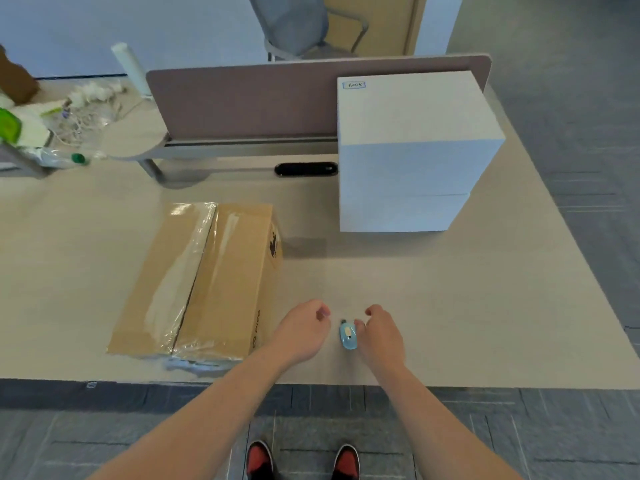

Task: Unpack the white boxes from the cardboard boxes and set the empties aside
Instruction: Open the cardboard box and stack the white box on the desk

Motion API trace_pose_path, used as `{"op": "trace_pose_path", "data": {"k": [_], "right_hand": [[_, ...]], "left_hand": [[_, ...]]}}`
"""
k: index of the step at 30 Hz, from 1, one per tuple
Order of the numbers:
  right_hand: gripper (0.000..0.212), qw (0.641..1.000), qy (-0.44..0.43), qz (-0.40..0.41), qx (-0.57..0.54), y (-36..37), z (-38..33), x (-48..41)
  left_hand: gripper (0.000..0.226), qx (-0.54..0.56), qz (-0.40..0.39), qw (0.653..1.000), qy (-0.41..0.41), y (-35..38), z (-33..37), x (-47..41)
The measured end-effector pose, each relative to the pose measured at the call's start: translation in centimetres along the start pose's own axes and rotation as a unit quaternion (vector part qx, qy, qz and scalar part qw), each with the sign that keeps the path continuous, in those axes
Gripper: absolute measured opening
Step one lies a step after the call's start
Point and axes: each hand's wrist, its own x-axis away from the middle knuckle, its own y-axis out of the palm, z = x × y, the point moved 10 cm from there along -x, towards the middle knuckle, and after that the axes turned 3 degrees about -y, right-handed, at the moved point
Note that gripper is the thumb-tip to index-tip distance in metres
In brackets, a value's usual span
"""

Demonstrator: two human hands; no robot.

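"Two big things stood on the pale beige table [450, 306], didn't they?"

"Yes. The largest was the stack of plain white boxes [408, 161] at the far right, one upon the other, against the mauve desk partition [242, 98]. A small handwritten label sat at the top box's far left corner. The stack was well apart from both hands."

"And the other?"

"The brown cardboard box [221, 278] lay flat at the left, its flaps closed and its centre seam covered by shiny clear tape [180, 271]. Its near right corner was just beside the left wrist, and the fingers touched no part of it."

"How were the hands?"

"The left hand [301, 332] was over the table to the right of the carton, fingers loosely curled, holding nothing. The right hand [381, 336] was beside it, fingers curled too."

"Anything between them?"

"A small light-blue plastic cutter [348, 336], lying near the table's front edge. The right thumb [358, 326] was against its right side. I could not tell whether that hand gripped it or only touched it."
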Motion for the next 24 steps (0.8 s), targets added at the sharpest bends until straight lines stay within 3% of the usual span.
{"op": "trace_pose_path", "data": {"k": [7,13,18,21,24], "right_hand": [[0.017,0.992,-0.113,0.043,-0.046,-4.6,-11.9,2.4],[0.017,0.976,-0.214,0.025,-0.035,-4.1,-23.3,4.4],[0.019,0.975,-0.221,0.007,-0.002,0.0,-28.9,3.5],[0.021,0.98,-0.199,0.001,0.026,2.9,-31.0,2.4],[0.028,0.983,-0.175,-0.004,0.048,4.9,-32.7,1.6]], "left_hand": [[0.018,0.048,0.094,0.994,0.03,-11.7,2.0,3.8],[0.018,0.03,0.146,0.989,0.015,-20.3,-1.8,4.7],[0.013,-0.009,0.156,0.988,0.007,-25.2,-6.5,1.8],[0.035,-0.022,0.135,0.991,0.012,-27.0,-8.7,-0.9],[0.045,-0.04,0.096,0.994,0.036,-27.8,-10.0,-3.9]]}}
